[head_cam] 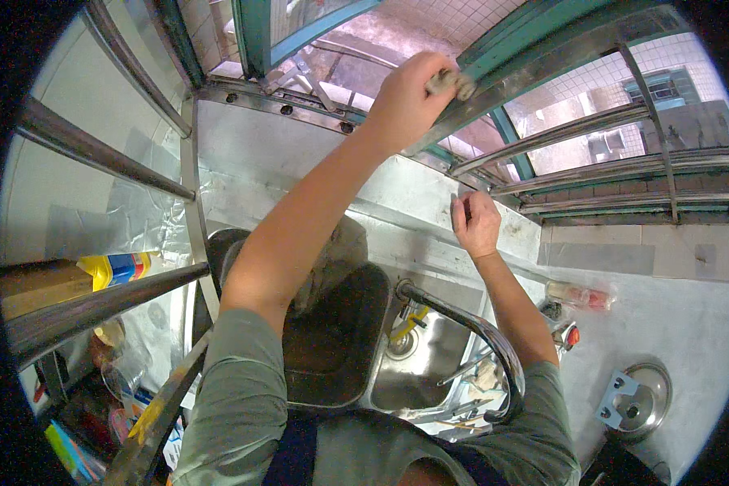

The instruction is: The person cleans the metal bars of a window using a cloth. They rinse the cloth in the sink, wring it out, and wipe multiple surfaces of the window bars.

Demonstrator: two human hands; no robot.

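Note:
My left hand (410,100) is raised high at the window and closed on a crumpled greyish cloth (458,85), slightly blurred, against the green and metal window frame (492,76). Lower and to the right, my right hand (479,223) is near the pale window ledge (401,188), its fingers curled; whether it holds something dark beside the fingertips is unclear. Beneath my left forearm lies a dark, wet-looking cloth (340,249) at the top of the sink basin with dark contents (340,358).
A curved metal faucet (462,319) arches over the smaller steel sink (419,370). Metal bars (121,164) flank the left, and window bars (589,176) the right. A round metal lid (650,395) and a red-and-clear plastic package (583,296) lie on the right counter.

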